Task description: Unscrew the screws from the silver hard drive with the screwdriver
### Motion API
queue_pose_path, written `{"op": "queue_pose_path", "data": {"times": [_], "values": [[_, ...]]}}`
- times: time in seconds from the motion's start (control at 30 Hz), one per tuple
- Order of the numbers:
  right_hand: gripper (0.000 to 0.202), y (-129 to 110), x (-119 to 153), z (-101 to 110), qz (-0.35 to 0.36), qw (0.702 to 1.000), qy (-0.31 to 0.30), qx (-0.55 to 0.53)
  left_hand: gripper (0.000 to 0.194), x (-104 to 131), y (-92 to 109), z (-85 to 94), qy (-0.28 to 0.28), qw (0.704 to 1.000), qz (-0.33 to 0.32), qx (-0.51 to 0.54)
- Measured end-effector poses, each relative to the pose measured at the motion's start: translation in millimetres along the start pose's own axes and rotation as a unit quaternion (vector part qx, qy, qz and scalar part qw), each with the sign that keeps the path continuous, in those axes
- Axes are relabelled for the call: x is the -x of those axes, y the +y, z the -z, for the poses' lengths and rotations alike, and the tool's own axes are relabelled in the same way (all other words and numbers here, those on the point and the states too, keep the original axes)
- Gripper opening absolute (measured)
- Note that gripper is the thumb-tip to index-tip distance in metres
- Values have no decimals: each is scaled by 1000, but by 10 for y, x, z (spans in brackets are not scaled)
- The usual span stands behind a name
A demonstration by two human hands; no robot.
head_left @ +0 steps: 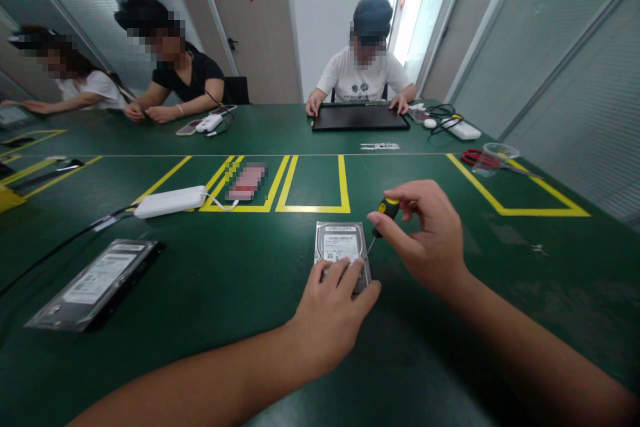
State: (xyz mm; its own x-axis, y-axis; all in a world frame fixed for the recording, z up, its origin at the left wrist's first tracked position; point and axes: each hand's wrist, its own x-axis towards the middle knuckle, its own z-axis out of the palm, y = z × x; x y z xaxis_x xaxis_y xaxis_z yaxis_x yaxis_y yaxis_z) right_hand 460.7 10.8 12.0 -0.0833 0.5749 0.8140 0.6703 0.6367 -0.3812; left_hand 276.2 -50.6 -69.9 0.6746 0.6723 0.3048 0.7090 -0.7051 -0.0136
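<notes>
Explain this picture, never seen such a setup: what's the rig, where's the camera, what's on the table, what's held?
No robot here: a person works bare-handed, wearing the camera on their head. It looks forward and down, so their forearms enter from below.

The left hand rests over a hard drive, fingers on its top. The right hand holds a yellow-and-black screwdriver, its shaft slanting down to the drive's right edge.

On the green table, a second drive lies to the left. Beyond it are a cabled white block and yellow tape outlines. Other people sit further off; the one across has both hands on a dark panel.
</notes>
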Motion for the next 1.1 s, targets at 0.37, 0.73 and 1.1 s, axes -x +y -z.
{"op": "queue_pose_path", "data": {"times": [0.37, 0.73, 1.1], "values": [[20, 6, 31, 4, -12, 1000, -9, -25, 38, -3, -4, -3, 2, 1000, -1, 6], [22, 2, 41, 10, -25, 999, -26, -30, 38, -3, -12, -10, 1, 1000, 0, 5], [20, 18, 34, 2, 1, 1000, -4, -1, 39, -2, -7, -18, 0, 1000, 3, 1]]}}
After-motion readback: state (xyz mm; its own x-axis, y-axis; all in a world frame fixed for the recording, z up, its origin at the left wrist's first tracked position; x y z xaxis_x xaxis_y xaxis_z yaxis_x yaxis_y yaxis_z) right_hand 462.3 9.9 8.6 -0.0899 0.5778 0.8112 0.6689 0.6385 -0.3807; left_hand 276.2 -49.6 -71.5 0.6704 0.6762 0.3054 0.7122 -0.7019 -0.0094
